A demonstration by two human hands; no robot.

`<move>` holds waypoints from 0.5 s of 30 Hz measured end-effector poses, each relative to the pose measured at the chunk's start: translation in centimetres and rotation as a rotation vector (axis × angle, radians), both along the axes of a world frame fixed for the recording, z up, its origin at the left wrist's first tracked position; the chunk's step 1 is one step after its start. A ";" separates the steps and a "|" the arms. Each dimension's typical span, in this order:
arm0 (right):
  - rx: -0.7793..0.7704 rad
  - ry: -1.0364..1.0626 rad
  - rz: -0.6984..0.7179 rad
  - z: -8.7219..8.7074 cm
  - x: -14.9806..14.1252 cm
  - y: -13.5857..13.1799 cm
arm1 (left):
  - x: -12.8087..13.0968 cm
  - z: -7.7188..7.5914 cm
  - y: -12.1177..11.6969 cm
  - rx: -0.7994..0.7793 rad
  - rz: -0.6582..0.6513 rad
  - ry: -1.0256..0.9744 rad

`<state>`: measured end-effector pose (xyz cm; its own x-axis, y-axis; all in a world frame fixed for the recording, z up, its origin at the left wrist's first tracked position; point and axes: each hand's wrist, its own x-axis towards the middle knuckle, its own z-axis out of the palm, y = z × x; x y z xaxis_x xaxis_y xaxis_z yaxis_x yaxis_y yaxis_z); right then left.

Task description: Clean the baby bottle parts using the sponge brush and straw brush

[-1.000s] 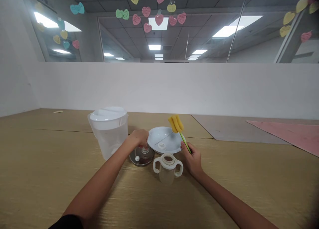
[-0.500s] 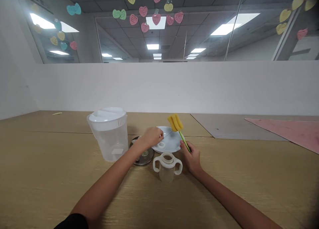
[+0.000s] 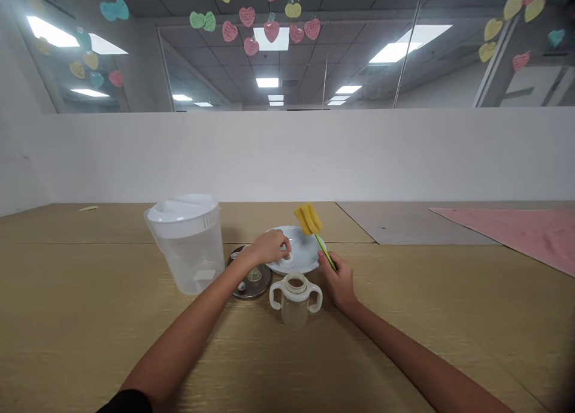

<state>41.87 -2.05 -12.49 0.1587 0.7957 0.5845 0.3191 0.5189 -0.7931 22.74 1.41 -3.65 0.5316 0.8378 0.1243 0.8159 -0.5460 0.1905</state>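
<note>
Right hand (image 3: 338, 283) was clenched on a bottle brush (image 3: 325, 249), its sponge (image 3: 308, 219) held above the grip | left hand (image 3: 268, 248) was set on a white ring (image 3: 286, 260) on a plate (image 3: 308, 248), grip could not be told | two-handled cup (image 3: 295, 299) was seen between the hands, nearer the camera | metal lid (image 3: 249, 280) was seen below the left hand, a plastic pitcher (image 3: 185, 245) just beside it.

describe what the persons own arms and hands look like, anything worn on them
The left hand and right hand are bare, with no gloves, and no watch or bracelet shows at either wrist. The left arm ends in a black sleeve at the bottom edge of the view. The right arm shows no sleeve.
</note>
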 end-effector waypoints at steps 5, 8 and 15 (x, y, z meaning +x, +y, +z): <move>0.001 -0.013 -0.022 -0.2 0.0 0.1 | 0.1 -1.4 0.4 -0.096 0.048 0.009; 0.007 -0.011 -0.014 -0.3 0.0 0.3 | 0.0 -2.0 0.8 -0.176 0.010 -0.020; 0.002 -0.005 -0.001 -0.2 0.1 0.2 | -0.5 0.2 0.6 -0.017 -0.028 -0.278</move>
